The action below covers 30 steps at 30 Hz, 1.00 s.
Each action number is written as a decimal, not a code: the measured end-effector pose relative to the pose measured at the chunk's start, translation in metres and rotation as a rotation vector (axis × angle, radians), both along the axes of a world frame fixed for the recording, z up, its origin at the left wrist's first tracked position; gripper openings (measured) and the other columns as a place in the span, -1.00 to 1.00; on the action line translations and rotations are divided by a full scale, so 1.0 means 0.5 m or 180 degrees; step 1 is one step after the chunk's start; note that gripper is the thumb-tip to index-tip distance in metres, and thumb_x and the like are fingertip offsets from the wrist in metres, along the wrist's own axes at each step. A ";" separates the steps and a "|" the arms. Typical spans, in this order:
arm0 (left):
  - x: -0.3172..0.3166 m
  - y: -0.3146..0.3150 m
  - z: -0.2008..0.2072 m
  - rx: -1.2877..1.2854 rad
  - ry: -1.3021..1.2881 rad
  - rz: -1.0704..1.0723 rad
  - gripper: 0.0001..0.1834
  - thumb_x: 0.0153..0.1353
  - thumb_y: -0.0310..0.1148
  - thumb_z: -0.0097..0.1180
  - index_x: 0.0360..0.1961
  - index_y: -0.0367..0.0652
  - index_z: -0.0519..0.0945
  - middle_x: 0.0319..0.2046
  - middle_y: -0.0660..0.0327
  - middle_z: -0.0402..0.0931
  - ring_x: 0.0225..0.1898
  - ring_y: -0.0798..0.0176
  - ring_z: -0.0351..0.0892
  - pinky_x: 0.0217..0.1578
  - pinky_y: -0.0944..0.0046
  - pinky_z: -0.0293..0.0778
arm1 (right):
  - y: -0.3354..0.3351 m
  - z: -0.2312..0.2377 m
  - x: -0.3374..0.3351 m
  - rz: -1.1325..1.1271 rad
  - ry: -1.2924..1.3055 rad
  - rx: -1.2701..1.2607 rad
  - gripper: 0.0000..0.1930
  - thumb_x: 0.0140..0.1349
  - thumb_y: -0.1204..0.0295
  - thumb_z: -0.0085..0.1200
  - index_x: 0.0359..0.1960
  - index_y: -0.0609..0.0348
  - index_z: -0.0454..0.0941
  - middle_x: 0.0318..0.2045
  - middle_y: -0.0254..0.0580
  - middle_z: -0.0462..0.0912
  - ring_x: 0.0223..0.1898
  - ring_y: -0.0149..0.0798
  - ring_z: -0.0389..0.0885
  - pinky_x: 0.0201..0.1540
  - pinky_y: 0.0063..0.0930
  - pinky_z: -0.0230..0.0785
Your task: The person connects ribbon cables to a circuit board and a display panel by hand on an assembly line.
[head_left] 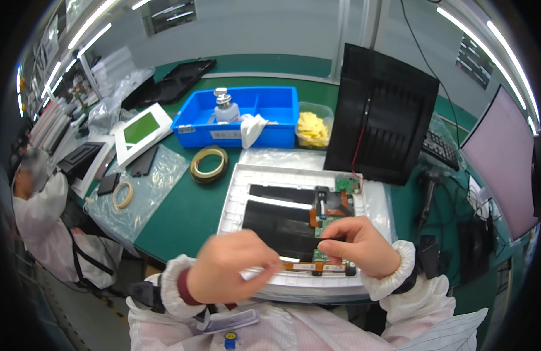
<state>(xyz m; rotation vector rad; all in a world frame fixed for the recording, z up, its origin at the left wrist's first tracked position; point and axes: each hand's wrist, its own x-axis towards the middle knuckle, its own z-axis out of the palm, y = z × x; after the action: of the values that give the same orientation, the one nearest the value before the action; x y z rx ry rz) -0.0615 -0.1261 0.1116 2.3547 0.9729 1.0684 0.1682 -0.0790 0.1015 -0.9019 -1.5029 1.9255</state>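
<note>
In front of me lies a white plastic housing [228, 213] with black panels [276, 225] and green circuit boards set in it. Orange flat cables [313, 219] run along its right side. Over the boards, my right hand [364, 245] pinches a thin black strip [334, 238] between thumb and fingertips. My left hand [229, 266] hovers above the housing's lower left corner, smeared by motion. Its fingers are bent, and whether anything is between them cannot be made out. A small green board [344, 185] sits at the housing's upper right, joined to a red wire [358, 149].
A large black cover [379, 117] stands upright behind the housing. Further left are a blue divided bin [194, 136] with a pump bottle [226, 110], a tub of yellow pieces [313, 128] and a tape roll [209, 165]. A monitor [502, 161] is at right; another person [48, 228] sits left.
</note>
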 end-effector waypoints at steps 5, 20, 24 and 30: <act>0.022 0.003 -0.008 -0.0181 -0.0191 0.0551 -0.81 -0.09 -0.40 0.22 -0.46 -0.26 0.53 -0.51 0.15 0.50 -0.46 0.15 0.48 -0.47 0.28 0.36 | -0.018 -0.039 -0.005 0.0198 -0.0121 0.0717 -0.87 0.10 0.46 0.12 -0.41 0.29 0.55 -0.64 -0.40 0.48 -0.62 -0.61 0.33 -0.58 -0.71 0.16; 0.048 -0.012 -0.102 -0.2225 -0.1058 0.0300 -0.90 0.12 -0.48 0.04 -0.47 -0.30 0.45 -0.61 0.20 0.45 -0.56 0.41 0.45 -0.53 0.45 0.34 | -0.015 -0.082 0.008 0.0477 0.0346 -0.0213 -0.86 0.12 0.52 0.08 -0.31 0.35 0.54 -0.46 -0.26 0.59 -0.43 -0.51 0.52 -0.35 -0.71 0.38; 0.053 -0.017 -0.112 -0.2149 -0.1184 0.0454 -0.91 0.10 -0.49 0.07 -0.43 -0.30 0.47 -0.61 0.21 0.47 -0.56 0.42 0.46 -0.53 0.46 0.36 | -0.014 -0.092 0.004 0.0434 0.0174 -0.0378 -0.85 0.14 0.52 0.06 -0.29 0.37 0.52 -0.46 -0.22 0.60 -0.42 -0.50 0.54 -0.32 -0.69 0.40; 0.058 -0.011 -0.121 -0.1506 -0.0846 0.0360 -0.88 0.04 -0.51 0.14 -0.39 -0.32 0.50 -0.63 0.22 0.47 -0.57 0.46 0.45 -0.53 0.47 0.35 | -0.024 -0.112 -0.002 0.0370 0.0509 -0.0386 -0.83 0.17 0.51 0.03 -0.26 0.37 0.51 -0.42 -0.17 0.61 -0.39 -0.45 0.56 -0.30 -0.65 0.42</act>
<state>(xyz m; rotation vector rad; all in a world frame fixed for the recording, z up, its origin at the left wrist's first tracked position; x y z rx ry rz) -0.0328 -0.1318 0.0510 1.7498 1.1213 1.0240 0.1672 -0.0909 0.0453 -0.7053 -1.3847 2.1376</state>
